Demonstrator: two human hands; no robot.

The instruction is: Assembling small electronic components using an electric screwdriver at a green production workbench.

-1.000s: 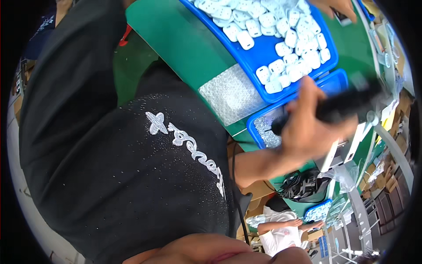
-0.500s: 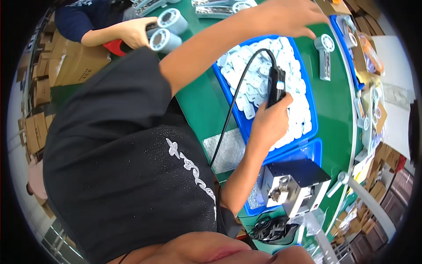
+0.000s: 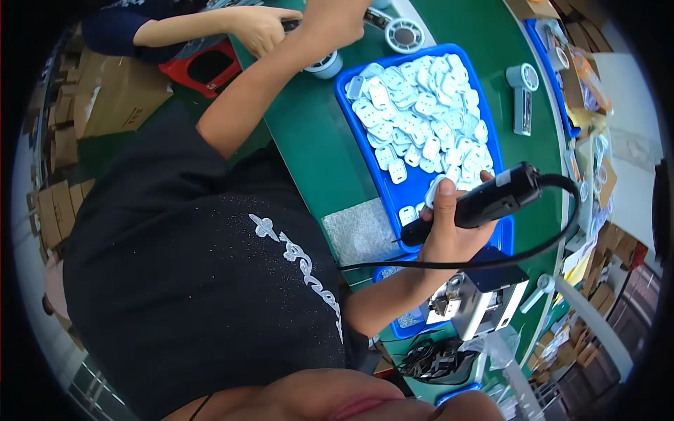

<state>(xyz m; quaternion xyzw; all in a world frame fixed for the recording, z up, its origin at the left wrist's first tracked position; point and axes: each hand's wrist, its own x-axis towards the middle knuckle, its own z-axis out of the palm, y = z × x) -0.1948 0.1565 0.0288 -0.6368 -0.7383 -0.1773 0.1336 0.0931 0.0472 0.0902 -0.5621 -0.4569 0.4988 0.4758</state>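
Note:
My right hand [image 3: 460, 228] is wrapped around a black corded electric screwdriver [image 3: 502, 196], its thin tip pointing left and its cord looping right. Between its thumb and fingers shows a small white plastic plate [image 3: 437, 191]. Under and beyond this hand stands a blue bin [image 3: 375, 172] of white plates [image 3: 407, 98]. My left hand [image 3: 337, 24] is closed at the top edge, above a grey round-headed housing [image 3: 325, 67]. What it holds, if anything, is hidden. Just right of it lies another grey round-headed housing [image 3: 405, 35] with a handle.
A co-worker's hand [image 3: 260, 28] is beside my left hand. One more round-headed housing [image 3: 521, 98] lies beyond the bin. Bubble wrap [image 3: 358, 231] lies on the green table [image 3: 309, 154]. A black-and-white machine [image 3: 484, 298] and a red stool [image 3: 203, 70] stand nearby.
My left hand has moved left from above the far table to beside the co-worker's hand. My right hand has come nearer, turning the screwdriver from upright to tip down-left; a white plate now shows in it.

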